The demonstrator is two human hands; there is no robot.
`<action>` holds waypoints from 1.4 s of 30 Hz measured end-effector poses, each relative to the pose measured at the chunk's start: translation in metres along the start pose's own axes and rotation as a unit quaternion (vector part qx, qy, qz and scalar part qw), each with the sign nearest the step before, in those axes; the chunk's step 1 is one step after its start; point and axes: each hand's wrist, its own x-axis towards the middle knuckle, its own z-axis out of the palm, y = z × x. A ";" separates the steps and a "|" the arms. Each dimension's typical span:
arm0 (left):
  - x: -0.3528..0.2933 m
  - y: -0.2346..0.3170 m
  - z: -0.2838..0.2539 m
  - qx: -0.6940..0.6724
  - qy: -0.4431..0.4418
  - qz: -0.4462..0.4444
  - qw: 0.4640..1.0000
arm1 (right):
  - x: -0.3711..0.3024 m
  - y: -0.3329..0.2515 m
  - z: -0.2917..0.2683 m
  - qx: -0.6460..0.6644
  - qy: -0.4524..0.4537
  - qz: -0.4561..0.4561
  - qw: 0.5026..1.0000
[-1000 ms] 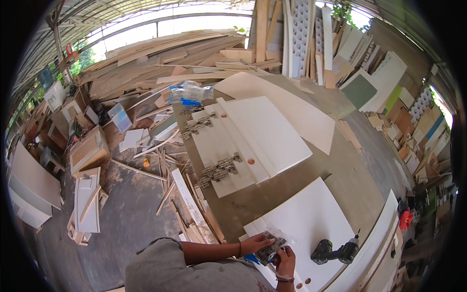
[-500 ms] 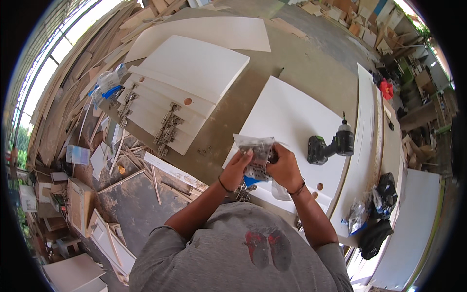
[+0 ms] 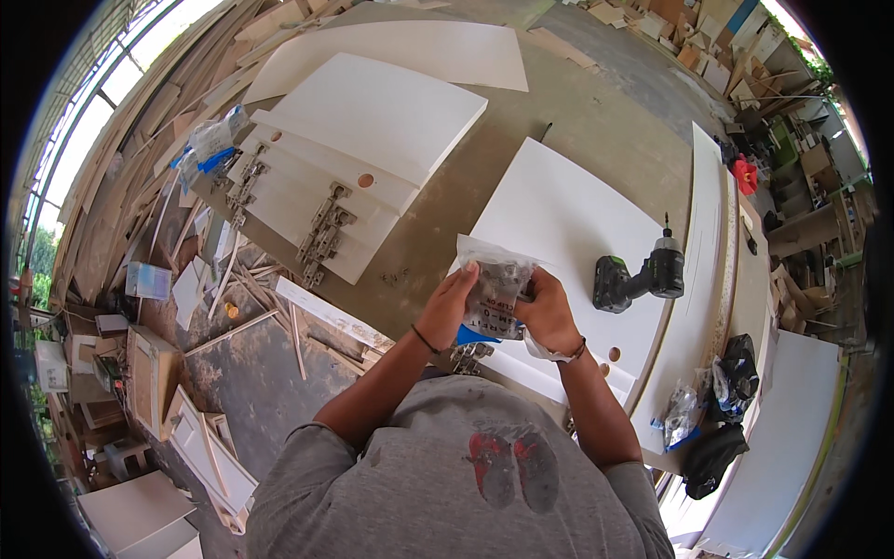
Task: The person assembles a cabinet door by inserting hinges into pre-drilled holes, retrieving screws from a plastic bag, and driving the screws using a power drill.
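Between my two hands is a clear plastic bag [image 3: 495, 296] with print on it and grey metal pieces inside. My left hand [image 3: 449, 300] pinches its left side, thumb on top. On the other side my right hand [image 3: 549, 315] grips the bag's edge with curled fingers. The bag is above a white panel [image 3: 568, 224] lying on the worktable. Below my hands, a metal hinge [image 3: 471, 358] sits at the panel's near edge. A cordless driver [image 3: 641, 274] with a bit fitted rests on the panel, right of my right hand.
Left of me lie stacked white panels [image 3: 391, 112] with rows of hinges [image 3: 326, 233] along their near edge. Another plastic bag [image 3: 212, 140] is at their left. To the right are a long white board [image 3: 691, 242], a bag [image 3: 680, 410] and a black pouch [image 3: 715, 460]. Wood scraps cover the floor left.
My hands have tilted the bag so that its printed face shows more fully. The bag is held a little higher and flatter, and my view has shifted slightly.
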 end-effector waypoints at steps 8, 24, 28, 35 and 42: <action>0.000 0.000 0.001 -0.128 0.034 0.002 0.991 | -0.002 -0.016 -0.017 0.022 0.029 0.067 0.997; -0.005 -0.003 0.003 0.016 -0.008 -0.019 1.000 | -0.001 -0.002 -0.008 0.158 0.103 0.001 0.982; -0.006 -0.003 0.008 -0.023 -0.005 -0.004 1.000 | -0.003 0.003 -0.012 0.185 0.111 -0.027 0.976; -0.011 0.004 0.014 0.015 0.010 -0.018 1.000 | -0.006 -0.008 -0.019 0.069 0.069 -0.006 0.995; -0.006 -0.022 0.003 -0.073 -0.025 -0.046 0.996 | 0.004 0.011 -0.023 -0.188 0.089 -0.064 0.976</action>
